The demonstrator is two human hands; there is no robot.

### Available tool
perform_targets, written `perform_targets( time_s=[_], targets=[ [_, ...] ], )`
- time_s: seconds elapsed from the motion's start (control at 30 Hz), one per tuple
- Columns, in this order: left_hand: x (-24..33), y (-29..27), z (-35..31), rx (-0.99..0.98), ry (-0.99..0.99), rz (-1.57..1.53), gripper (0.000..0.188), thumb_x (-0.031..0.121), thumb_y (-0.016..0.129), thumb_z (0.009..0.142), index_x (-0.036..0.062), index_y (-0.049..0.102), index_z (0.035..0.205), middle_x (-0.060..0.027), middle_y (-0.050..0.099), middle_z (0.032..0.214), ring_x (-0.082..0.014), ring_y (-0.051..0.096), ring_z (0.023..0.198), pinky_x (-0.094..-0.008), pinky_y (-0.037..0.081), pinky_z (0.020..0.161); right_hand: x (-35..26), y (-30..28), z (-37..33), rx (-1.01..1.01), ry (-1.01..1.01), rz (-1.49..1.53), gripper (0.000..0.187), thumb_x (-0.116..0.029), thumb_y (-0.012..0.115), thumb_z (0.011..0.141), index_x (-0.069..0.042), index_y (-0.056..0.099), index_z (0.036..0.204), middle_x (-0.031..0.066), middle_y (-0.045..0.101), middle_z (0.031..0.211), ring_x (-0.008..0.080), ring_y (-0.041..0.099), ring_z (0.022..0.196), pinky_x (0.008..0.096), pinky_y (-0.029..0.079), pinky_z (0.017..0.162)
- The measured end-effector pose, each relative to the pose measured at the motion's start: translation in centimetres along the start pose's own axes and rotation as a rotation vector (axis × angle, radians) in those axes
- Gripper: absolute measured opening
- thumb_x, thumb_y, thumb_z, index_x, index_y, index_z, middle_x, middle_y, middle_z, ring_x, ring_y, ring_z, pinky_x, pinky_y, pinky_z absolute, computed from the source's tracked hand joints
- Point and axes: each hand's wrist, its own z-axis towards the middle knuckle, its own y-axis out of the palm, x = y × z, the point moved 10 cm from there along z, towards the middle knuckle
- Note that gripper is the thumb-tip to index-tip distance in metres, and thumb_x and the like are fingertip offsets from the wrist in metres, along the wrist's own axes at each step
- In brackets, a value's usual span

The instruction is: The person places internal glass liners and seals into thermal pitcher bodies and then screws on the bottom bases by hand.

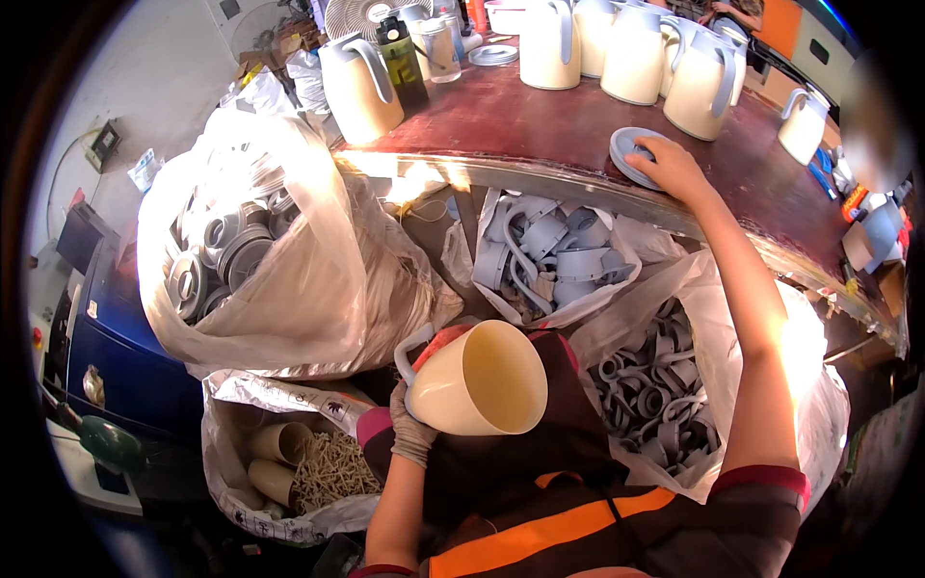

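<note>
My left hand [412, 424], in a light work glove, grips a cream jug body [434, 390] by its side near the grey handle [409, 349]. The jug lies tilted over my lap, its wide open end turned toward the right and up. My right hand [669, 166] is bare and stretched out to the table's near edge. Its fingers curl onto a grey round disc [626, 154], which lies flat on the red tabletop [482, 125]; other discs may lie beneath it. The fingertips partly cover the disc.
Finished-looking jugs [549, 48] stand along the table, with a dark bottle [400, 63] at left. Around me are bags of grey rings [246, 255], collars with handles [578, 260], curved grey parts [655, 385], and screws with cream cylinders [279, 443]. Another person [737, 12] is at the far side.
</note>
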Motion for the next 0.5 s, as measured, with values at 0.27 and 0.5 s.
perform_targets(
  time_s=[0.27, 0.5],
  targets=[
    [0.9, -2.6, -4.1, 0.093, 0.058, -0.017, 0.054, 0.049, 0.046, 0.090, 0.0093, 0.055, 0.126, -0.0105, 0.064, 0.119, -0.0302, 0.063, 0.107, -0.0463, 0.054, 0.088, 5.5, -1.6, 0.6, -0.042, 0.381, -0.203, 0.076, -0.059, 0.062, 0.072, -0.002, 0.063, 0.122, 0.0254, 0.060, 0.120, 0.0374, 0.059, 0.109, 0.0414, 0.045, 0.098],
    [-1.1, -3.6, -7.6, 0.095, 0.057, -0.089, 0.056, 0.050, 0.045, 0.091, 0.0096, 0.054, 0.128, -0.0107, 0.063, 0.122, -0.0297, 0.062, 0.109, -0.0452, 0.053, 0.089, 7.6, -1.5, -1.2, -0.353, 0.515, -0.130, 0.071, -0.055, 0.066, 0.069, 0.002, 0.067, 0.111, 0.0236, 0.066, 0.108, 0.0311, 0.066, 0.096, 0.0358, 0.049, 0.086]
  ],
)
